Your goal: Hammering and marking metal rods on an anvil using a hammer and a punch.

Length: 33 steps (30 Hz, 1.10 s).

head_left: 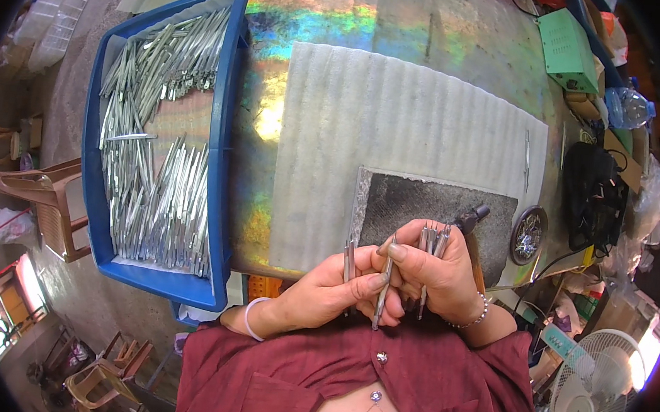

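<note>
Worktable (406, 26) with tray, mats and two hands sorting thin metal rods.

Iridescent tabletop, far edge cut off at 12 o'clock; white ribbed mat (398, 134) at centre; blue tray (220, 197) at 9 o'clock holds loose piles of flat silver strips (155, 208), count not readable; dark grey pad (415, 209) at 5 o'clock of the mat, near edge hidden behind the hands; small round dish (529, 236) at 3 o'clock, contents too small to tell. Right hand (437, 272) clenched around a bundle of metal rods (432, 241), lower ends hidden in the palm. Left hand (331, 287) pinches a single rod (383, 291) between thumb and fingers, touching the right hand, at 6 o'clock.
</note>
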Motion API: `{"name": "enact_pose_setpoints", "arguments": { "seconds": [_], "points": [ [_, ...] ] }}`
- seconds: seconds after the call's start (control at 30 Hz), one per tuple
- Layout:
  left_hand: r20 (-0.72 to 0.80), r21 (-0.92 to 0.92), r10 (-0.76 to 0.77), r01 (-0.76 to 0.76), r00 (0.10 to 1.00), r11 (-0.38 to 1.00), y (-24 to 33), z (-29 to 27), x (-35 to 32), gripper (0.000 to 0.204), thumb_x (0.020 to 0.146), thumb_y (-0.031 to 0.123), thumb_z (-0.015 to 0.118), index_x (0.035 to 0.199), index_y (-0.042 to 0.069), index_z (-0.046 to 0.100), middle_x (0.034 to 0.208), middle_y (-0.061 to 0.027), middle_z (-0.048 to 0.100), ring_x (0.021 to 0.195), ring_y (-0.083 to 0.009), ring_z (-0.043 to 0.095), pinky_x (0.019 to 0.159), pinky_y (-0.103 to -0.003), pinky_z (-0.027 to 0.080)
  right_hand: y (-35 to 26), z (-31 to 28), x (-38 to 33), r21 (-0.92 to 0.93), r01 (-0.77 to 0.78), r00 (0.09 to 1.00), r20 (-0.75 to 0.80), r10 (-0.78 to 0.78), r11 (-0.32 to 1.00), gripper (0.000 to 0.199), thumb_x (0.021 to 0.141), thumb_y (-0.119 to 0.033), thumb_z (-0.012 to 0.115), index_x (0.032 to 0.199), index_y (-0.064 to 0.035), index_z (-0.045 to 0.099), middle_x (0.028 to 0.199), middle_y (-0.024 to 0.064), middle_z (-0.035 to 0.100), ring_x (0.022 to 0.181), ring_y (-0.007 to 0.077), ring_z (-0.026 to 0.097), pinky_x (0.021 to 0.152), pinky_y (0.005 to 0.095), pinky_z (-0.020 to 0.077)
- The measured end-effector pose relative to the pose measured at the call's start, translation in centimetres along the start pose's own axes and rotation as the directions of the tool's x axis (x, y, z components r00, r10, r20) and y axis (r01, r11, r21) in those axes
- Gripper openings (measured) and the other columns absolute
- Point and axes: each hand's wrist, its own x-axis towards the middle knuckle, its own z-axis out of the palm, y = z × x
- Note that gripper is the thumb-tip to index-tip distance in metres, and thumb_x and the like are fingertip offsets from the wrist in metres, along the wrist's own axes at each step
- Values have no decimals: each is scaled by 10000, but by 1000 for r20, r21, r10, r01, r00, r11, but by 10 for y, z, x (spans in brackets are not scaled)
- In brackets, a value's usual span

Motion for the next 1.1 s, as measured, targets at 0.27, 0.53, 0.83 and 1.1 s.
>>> {"name": "enact_pose_setpoints", "arguments": {
  "seconds": [0.27, 0.53, 0.83, 1.1],
  "points": [
    [18, 78, -24, 23, 1000, 997, 1, 5, 9, 245, 983, 205, 421, 1151, 27, 436, 921, -82, 605, 848, -162, 625, 762, -286, 522, -7, -7, -10, -1, 11, 1000, -7, -11, 1000, 154, 917, -119, 545, 923, 29, 589, 658, 40, 601, 504, 47, 496, 448, 197, 387],
    [31, 191, -108, 100, 994, 976, 14, 30, 35, 256, 979, 205, 432, 1152, 16, 435, 934, -84, 602, 846, -163, 624, 739, -285, 526, -11, -33, -28, 115, 91, 996, -32, -88, 989, 173, 926, -126, 530, 952, 34, 590, 673, 40, 603, 517, 59, 521, 451, 207, 409],
    [-14, 375, -101, 99, 995, 922, 4, 41, 59, 235, 985, 182, 411, 1140, 7, 436, 932, -84, 589, 842, -151, 605, 734, -267, 509, -8, -59, -39, 128, 133, 991, -33, -130, 983, 146, 920, -101, 527, 946, 31, 584, 646, 38, 584, 500, 74, 533, 444, 219, 418],
    [-25, 420, -111, 112, 993, 901, 2, 38, 60, 229, 988, 185, 401, 1129, 9, 438, 934, -77, 580, 847, -143, 595, 722, -255, 497, -9, -63, -34, 135, 65, 998, -9, -65, 989, 126, 913, -93, 538, 922, 31, 561, 594, 39, 557, 478, 101, 559, 420, 240, 429]
  ]
}}
